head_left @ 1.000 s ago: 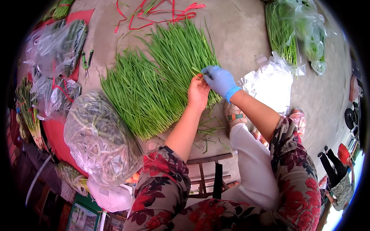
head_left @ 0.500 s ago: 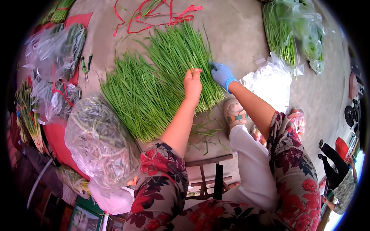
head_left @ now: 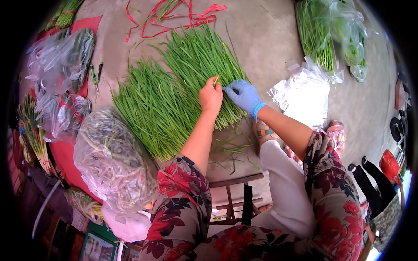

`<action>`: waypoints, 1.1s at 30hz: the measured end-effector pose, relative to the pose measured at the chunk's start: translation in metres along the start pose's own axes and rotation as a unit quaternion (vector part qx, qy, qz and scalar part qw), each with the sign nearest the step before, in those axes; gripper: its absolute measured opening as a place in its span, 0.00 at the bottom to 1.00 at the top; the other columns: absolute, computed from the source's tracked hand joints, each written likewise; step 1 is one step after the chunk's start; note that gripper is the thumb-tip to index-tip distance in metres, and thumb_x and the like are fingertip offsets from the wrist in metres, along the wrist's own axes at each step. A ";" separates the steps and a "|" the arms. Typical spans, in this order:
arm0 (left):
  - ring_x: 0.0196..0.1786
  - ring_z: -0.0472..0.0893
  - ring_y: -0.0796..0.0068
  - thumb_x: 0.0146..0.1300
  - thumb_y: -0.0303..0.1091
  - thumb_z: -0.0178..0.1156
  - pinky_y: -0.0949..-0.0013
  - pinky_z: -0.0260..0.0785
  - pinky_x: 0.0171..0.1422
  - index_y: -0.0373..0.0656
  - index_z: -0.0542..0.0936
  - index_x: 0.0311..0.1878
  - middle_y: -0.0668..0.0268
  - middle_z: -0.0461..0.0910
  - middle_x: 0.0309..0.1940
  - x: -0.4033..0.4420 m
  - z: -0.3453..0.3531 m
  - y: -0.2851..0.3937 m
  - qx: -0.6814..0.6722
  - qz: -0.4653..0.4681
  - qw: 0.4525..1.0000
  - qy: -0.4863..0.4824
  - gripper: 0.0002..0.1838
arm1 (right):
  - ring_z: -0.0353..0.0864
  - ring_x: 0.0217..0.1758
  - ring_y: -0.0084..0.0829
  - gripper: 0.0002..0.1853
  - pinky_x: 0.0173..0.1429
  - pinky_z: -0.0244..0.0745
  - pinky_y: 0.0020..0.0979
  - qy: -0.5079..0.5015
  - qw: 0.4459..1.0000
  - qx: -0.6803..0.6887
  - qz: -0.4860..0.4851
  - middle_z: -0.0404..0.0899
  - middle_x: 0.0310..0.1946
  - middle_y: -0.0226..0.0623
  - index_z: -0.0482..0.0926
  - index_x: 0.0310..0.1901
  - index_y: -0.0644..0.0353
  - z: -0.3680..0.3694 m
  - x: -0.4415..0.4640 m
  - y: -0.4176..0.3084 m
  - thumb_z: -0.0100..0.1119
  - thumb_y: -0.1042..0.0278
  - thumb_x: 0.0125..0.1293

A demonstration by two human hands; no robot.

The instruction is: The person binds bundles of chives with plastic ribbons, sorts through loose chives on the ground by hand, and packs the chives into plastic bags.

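Two broad heaps of garlic chives lie side by side on the ground: the left heap and the right heap. Over the lower part of the right heap, my bare left hand is closed, with a short yellowish-green chive leaf sticking out between thumb and finger. Just beside it, my right hand, in a blue glove, has its fingertips pinched together above the heap's right edge. What that pinch holds, if anything, is too small to make out.
Red ribbon lies beyond the heaps. Green-handled pruning shears rest at left, near bagged vegetables. White plastic bags and bagged greens are at right. Loose chive scraps lie by my foot.
My right hand has moved left, off the heap's outer edge and close to my left hand, its fingers now pinched. My left hand has shifted slightly left; a leaf now shows in it.
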State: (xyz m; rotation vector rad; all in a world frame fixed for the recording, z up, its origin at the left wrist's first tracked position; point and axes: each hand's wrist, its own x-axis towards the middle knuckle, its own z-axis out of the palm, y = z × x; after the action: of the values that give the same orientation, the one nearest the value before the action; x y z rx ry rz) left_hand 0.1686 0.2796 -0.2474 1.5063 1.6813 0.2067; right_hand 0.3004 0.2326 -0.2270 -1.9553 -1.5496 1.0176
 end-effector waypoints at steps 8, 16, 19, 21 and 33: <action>0.32 0.79 0.55 0.57 0.39 0.54 0.55 0.70 0.36 0.55 0.76 0.48 0.58 0.80 0.28 -0.006 -0.002 0.003 0.040 0.002 0.999 -0.007 0.14 | 0.80 0.35 0.42 0.13 0.43 0.74 0.36 -0.018 0.974 -0.051 0.222 0.80 0.30 0.46 0.80 0.33 0.59 -0.007 0.034 0.036 0.60 0.57 0.53; 0.29 0.80 0.64 0.51 0.23 0.50 0.63 0.73 0.30 0.68 0.67 0.60 0.62 0.76 0.27 -0.009 -0.017 0.007 0.326 0.261 0.903 -0.098 0.32 | 0.79 0.32 0.39 0.11 0.42 0.73 0.34 0.010 0.941 0.174 0.289 0.80 0.30 0.44 0.80 0.36 0.59 0.006 0.027 0.077 0.58 0.62 0.55; 0.29 0.80 0.63 0.53 0.24 0.50 0.62 0.73 0.31 0.64 0.69 0.58 0.61 0.77 0.28 0.000 -0.018 0.003 0.326 0.258 0.900 -0.128 0.29 | 0.79 0.34 0.40 0.11 0.44 0.73 0.35 0.061 0.957 0.108 0.263 0.80 0.31 0.45 0.80 0.39 0.59 0.002 0.024 0.081 0.56 0.64 0.57; 0.30 0.80 0.62 0.53 0.25 0.50 0.61 0.74 0.32 0.61 0.71 0.56 0.61 0.77 0.28 -0.001 -0.018 0.001 0.320 0.233 0.910 -0.120 0.26 | 0.79 0.37 0.41 0.12 0.45 0.72 0.35 0.085 0.957 0.053 0.274 0.80 0.34 0.45 0.79 0.41 0.60 -0.014 0.023 0.056 0.54 0.65 0.58; 0.34 0.79 0.57 0.53 0.31 0.54 0.58 0.73 0.38 0.61 0.75 0.51 0.60 0.79 0.32 -0.007 -0.026 -0.014 0.231 0.171 0.955 -0.071 0.20 | 0.76 0.45 0.48 0.16 0.52 0.70 0.39 0.019 0.998 -0.016 0.060 0.77 0.41 0.52 0.78 0.46 0.61 0.026 0.001 0.015 0.50 0.64 0.60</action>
State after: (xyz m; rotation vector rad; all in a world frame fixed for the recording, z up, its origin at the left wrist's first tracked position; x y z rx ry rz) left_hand 0.1406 0.2802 -0.2360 2.1078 1.4004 -0.1242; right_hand 0.2906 0.2266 -0.2545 -2.0982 -1.4519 1.0024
